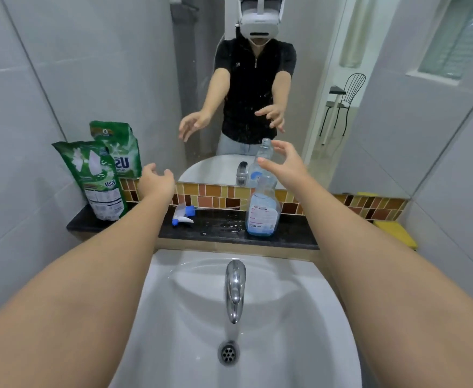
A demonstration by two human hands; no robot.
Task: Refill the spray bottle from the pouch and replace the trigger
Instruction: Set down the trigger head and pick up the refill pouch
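Spray bottle (262, 211) stands uncapped on the dark worktop (294, 233) behind the sink (190, 303), holding a little blue liquid. Its trigger (183, 215) lies on the worktop to the left; the green pouch (95, 180) leans against the wall further left. Both hands hover open and empty: the right hand (284, 163) just above the bottle's neck, the left hand (155, 182) between pouch and trigger. A good start would be steadying the bottle low before pouring. Droplets wet the worktop; a mirror (145, 79) and grey tiles surround it.
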